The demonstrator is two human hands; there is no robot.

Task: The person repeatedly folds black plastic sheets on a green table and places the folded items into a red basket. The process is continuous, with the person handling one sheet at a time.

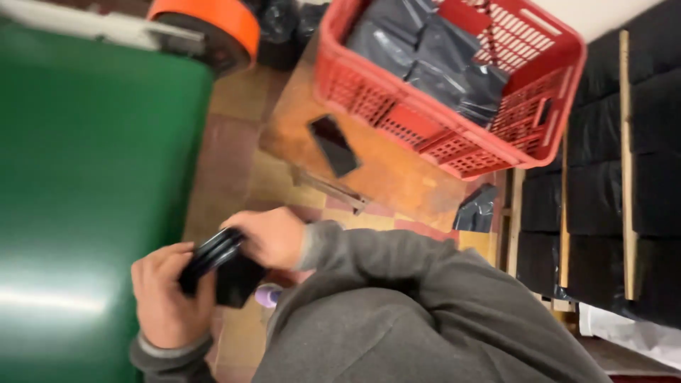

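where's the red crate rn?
Head view, upper right: the red crate sits on the rusty brown table, with black bags inside and a small black piece beside it.

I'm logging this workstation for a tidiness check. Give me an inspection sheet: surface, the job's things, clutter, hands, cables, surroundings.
Surface: worn wooden table, scuffed and stained; green surface at the left of the view.
Job's things: stack of flat black pieces held between both hands.
Clutter: one black piece lies on the table; red plastic crate holding black bags; black bag below the table edge.
Hands: left hand and right hand both grip the stack.
Cables: nothing seen.
Surroundings: tiled floor, orange roll, dark panels on wooden racks.
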